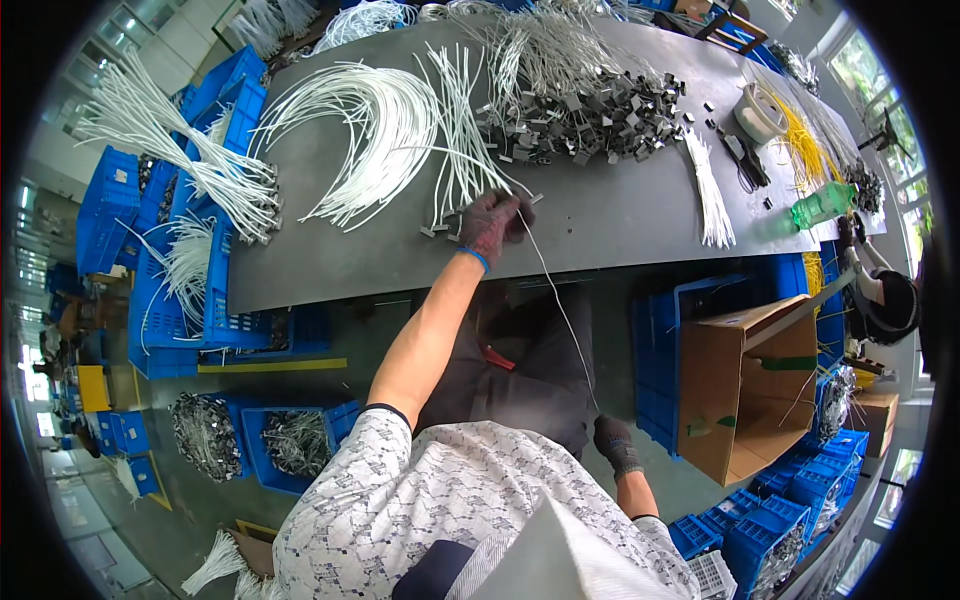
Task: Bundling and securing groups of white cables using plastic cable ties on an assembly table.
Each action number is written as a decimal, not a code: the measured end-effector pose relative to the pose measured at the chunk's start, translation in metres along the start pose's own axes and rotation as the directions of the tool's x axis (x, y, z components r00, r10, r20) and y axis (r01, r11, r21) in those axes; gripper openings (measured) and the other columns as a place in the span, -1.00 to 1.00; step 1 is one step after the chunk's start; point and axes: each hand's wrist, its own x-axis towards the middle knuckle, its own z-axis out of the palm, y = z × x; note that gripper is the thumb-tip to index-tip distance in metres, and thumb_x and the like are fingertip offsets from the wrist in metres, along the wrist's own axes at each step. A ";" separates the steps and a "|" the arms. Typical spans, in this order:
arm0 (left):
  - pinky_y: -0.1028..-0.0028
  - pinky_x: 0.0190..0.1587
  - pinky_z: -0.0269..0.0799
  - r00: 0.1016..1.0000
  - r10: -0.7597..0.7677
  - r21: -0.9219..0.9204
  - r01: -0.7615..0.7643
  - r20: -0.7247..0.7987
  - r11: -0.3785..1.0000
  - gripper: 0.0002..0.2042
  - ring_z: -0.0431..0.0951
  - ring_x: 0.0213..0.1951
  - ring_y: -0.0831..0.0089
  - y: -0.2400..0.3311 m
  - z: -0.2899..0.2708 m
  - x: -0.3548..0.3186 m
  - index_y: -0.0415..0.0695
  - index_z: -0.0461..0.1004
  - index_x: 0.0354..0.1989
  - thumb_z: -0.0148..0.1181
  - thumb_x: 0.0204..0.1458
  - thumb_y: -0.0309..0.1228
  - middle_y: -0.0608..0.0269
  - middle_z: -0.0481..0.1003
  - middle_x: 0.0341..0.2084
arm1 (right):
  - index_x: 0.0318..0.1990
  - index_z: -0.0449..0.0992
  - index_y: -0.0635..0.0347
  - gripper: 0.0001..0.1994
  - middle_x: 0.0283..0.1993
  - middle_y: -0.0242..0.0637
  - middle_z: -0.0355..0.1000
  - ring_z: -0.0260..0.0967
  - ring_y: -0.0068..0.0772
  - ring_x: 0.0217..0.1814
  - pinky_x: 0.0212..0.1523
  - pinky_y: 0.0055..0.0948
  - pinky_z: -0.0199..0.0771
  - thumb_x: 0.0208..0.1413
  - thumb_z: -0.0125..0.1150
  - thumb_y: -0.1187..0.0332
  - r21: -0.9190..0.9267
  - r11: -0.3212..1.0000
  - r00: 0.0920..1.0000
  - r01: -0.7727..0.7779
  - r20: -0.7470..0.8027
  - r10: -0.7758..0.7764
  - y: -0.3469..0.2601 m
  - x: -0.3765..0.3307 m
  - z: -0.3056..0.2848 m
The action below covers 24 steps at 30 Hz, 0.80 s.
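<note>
My left hand (488,228), in a dark red-grey glove with a blue cuff, is closed at the near edge of the grey table. A thin pale wire (556,290) runs from its fingers down across my lap to my right hand (617,445). That hand, in a dark glove, is low beside my right thigh, its fingers closed around the wire's other end. Just beyond the left hand lies a loose bundle of white cables (457,140) with small grey end pieces. One small grey end piece (536,198) shows beside the left fingers, partly hidden.
A curved heap of white cables (395,120) and a pile of wires with dark block ends (600,120) cover the table (330,270). To the right are a green bottle (824,205), a tape roll (761,112) and a cardboard box (715,400). Blue crates (655,350) stand around.
</note>
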 end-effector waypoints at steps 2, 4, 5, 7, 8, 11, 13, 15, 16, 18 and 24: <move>0.41 -0.18 0.59 0.965 -0.134 0.141 0.104 0.225 0.985 -0.85 0.64 -0.30 0.42 -0.008 -0.006 -0.016 -0.18 0.57 -0.20 0.21 0.17 -0.37 0.21 0.63 -0.37 | -0.21 0.60 0.20 -0.81 -0.22 0.16 0.55 0.52 0.26 -0.13 -0.15 0.04 0.52 0.10 0.09 0.38 -0.012 1.000 1.000 0.016 0.008 -0.016 0.004 -0.004 0.002; 0.34 -0.07 0.54 0.859 -0.001 0.596 -0.355 0.512 0.720 -0.77 0.64 -0.21 0.32 -0.025 -0.001 -0.052 -0.15 0.62 -0.19 0.26 0.05 -0.30 0.12 0.64 -0.29 | -0.17 0.60 0.20 -0.79 -0.18 0.15 0.56 0.52 0.24 -0.09 -0.11 0.02 0.52 0.11 0.09 0.38 -0.025 0.999 0.997 -0.032 0.067 0.033 0.010 -0.010 0.005; 0.29 -0.02 0.52 0.855 -0.159 0.692 -0.275 0.494 0.667 -0.73 0.64 -0.17 0.26 -0.034 0.007 -0.075 -0.12 0.65 -0.18 0.28 -0.02 -0.26 0.07 0.65 -0.24 | -0.17 0.60 0.20 -0.79 -0.18 0.15 0.56 0.52 0.24 -0.09 -0.11 0.02 0.52 0.11 0.09 0.38 -0.010 1.000 0.999 -0.011 0.050 0.011 0.014 -0.015 0.007; 0.31 0.01 0.50 0.800 -0.192 0.682 -0.328 0.569 0.654 -0.72 0.64 -0.12 0.26 -0.045 0.031 -0.109 -0.14 0.67 -0.23 0.28 -0.05 -0.24 0.02 0.65 -0.24 | -0.14 0.60 0.20 -0.78 -0.14 0.14 0.56 0.52 0.22 -0.04 -0.06 0.00 0.52 0.12 0.08 0.39 -0.066 0.997 0.987 -0.046 0.153 0.056 0.023 -0.024 0.009; 0.35 0.05 0.48 0.785 -0.215 0.669 -0.310 0.580 0.675 -0.72 0.63 -0.09 0.31 -0.047 0.044 -0.121 -0.15 0.65 -0.16 0.30 0.04 -0.25 0.09 0.65 -0.23 | -0.14 0.60 0.20 -0.78 -0.14 0.14 0.56 0.52 0.22 -0.04 -0.06 0.00 0.52 0.12 0.08 0.39 -0.049 0.998 0.991 -0.027 0.129 0.033 0.027 -0.029 0.010; 0.43 -0.04 0.47 0.768 -0.197 0.398 -0.082 0.609 0.914 -0.80 0.60 -0.22 0.41 -0.048 0.074 -0.138 -0.18 0.61 -0.16 0.27 0.15 -0.33 0.17 0.62 -0.28 | -0.13 0.60 0.19 -0.77 -0.11 0.14 0.55 0.51 0.20 -0.01 -0.04 -0.01 0.51 0.14 0.06 0.39 -0.033 0.999 0.993 -0.036 0.109 0.040 0.032 -0.040 0.003; 0.42 -0.08 0.46 0.817 -0.107 0.448 -0.197 0.567 0.872 -0.80 0.57 -0.26 0.45 -0.051 0.083 -0.131 -0.19 0.61 -0.20 0.27 0.16 -0.30 0.18 0.61 -0.32 | -0.14 0.61 0.18 -0.77 -0.16 0.10 0.57 0.52 0.21 -0.05 -0.08 -0.01 0.53 0.17 0.05 0.37 -0.052 0.998 0.996 -0.032 0.076 0.036 0.020 -0.036 -0.012; 0.41 -0.13 0.45 0.835 -0.008 0.483 -0.311 0.550 0.819 -0.78 0.54 -0.30 0.49 -0.060 0.085 -0.128 -0.20 0.60 -0.25 0.27 0.17 -0.27 0.19 0.60 -0.36 | -0.17 0.61 0.17 -0.79 -0.22 0.08 0.57 0.52 0.21 -0.11 -0.14 0.00 0.53 0.19 0.06 0.34 -0.122 0.992 0.999 0.026 0.043 -0.021 -0.004 -0.018 -0.039; 0.39 -0.16 0.45 0.830 -0.098 0.554 -0.273 0.549 0.787 -0.79 0.52 -0.32 0.50 -0.066 0.084 -0.129 -0.20 0.59 -0.27 0.26 0.18 -0.27 0.19 0.59 -0.40 | -0.18 0.60 0.15 -0.80 -0.24 0.07 0.57 0.52 0.20 -0.13 -0.17 0.01 0.53 0.20 0.06 0.33 -0.077 0.993 0.995 0.090 -0.044 -0.093 -0.021 -0.001 -0.057; 0.41 -0.16 0.45 0.812 -0.294 0.719 -0.206 0.504 0.664 -0.81 0.53 -0.29 0.55 -0.077 0.079 -0.131 -0.18 0.61 -0.27 0.25 0.18 -0.29 0.19 0.60 -0.40 | -0.18 0.59 0.13 -0.79 -0.27 0.07 0.56 0.52 0.19 -0.16 -0.21 0.02 0.52 0.24 0.03 0.30 -0.042 0.984 0.962 0.176 -0.207 -0.180 -0.060 0.030 -0.097; 0.46 -0.05 0.51 0.922 -0.062 0.377 -0.094 0.382 0.922 -0.78 0.60 -0.19 0.53 -0.045 0.056 -0.094 -0.27 0.64 -0.19 0.22 0.23 -0.34 0.22 0.65 -0.28 | -0.11 0.56 0.16 -0.68 -0.38 -0.19 0.54 0.52 -0.19 -0.36 -0.39 -0.27 0.47 0.37 0.00 0.12 0.512 0.781 0.888 0.358 -0.446 -0.114 -0.163 0.032 -0.191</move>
